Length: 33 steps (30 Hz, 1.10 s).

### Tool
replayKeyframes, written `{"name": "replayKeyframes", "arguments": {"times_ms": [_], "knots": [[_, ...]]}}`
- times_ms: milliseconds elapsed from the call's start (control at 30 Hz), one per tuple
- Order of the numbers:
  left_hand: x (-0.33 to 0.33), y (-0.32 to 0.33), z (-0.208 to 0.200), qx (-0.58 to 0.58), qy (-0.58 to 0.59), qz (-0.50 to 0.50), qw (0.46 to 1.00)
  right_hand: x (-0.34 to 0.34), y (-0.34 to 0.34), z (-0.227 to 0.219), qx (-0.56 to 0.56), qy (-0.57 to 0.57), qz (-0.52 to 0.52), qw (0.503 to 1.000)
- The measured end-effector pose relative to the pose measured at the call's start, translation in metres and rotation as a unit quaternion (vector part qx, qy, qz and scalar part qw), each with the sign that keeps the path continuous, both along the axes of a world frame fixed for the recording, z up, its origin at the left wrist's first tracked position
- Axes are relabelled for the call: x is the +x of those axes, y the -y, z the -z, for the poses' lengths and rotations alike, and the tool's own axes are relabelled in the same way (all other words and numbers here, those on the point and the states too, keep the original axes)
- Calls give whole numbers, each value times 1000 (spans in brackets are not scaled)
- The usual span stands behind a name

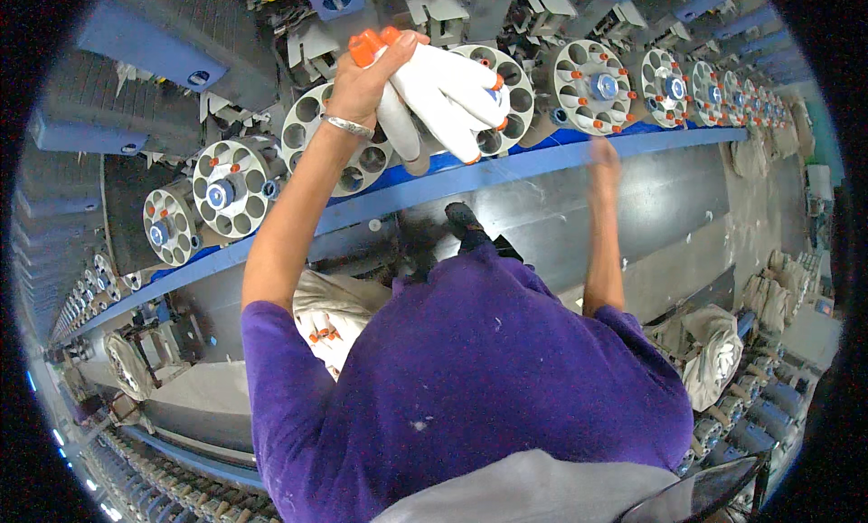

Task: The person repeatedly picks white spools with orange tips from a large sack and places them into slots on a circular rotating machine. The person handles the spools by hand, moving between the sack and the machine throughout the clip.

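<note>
My left hand (363, 84), with a bracelet at its wrist, is wrapped round a bunch of several white yarn bobbins (443, 98). Their orange tube ends stick out past my fingers, and the bobbins fan out to the right. Behind the bunch, a round magazine (372, 157) with large round pockets is partly hidden. My right hand (604, 161) is smeared by motion just in front of the blue rail (542, 152). Nearest to it is another round magazine (586, 89), whose pockets hold orange-tipped bobbins round a blue hub. The fingers of that hand cannot be made out.
More round magazines (220, 195) run along the machine on both sides. Grey and blue machine heads (158, 48) stand above them. At my left side, a cloth sack (348, 292) holds orange-tipped bobbins. Another cloth-lined container (714, 365) stands behind at the right.
</note>
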<state>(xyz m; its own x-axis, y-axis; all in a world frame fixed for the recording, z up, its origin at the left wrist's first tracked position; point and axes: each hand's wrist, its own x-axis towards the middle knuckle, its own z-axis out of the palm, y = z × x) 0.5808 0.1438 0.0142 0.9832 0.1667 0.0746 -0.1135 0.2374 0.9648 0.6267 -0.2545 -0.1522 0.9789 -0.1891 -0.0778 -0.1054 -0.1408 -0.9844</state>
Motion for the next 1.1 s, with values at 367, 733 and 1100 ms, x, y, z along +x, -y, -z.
{"name": "replayKeyframes", "arguments": {"times_ms": [367,733,1100], "knots": [[48,46,31,16,-3,-56,998,1,-7,-86,334,-139,-213,907],[92,170,139,482,104,-147,858,38,-38,-45,402,62,-141,903],[88,63,25,-397,-160,250,868,30,-128,-103,216,14,-505,836]]}}
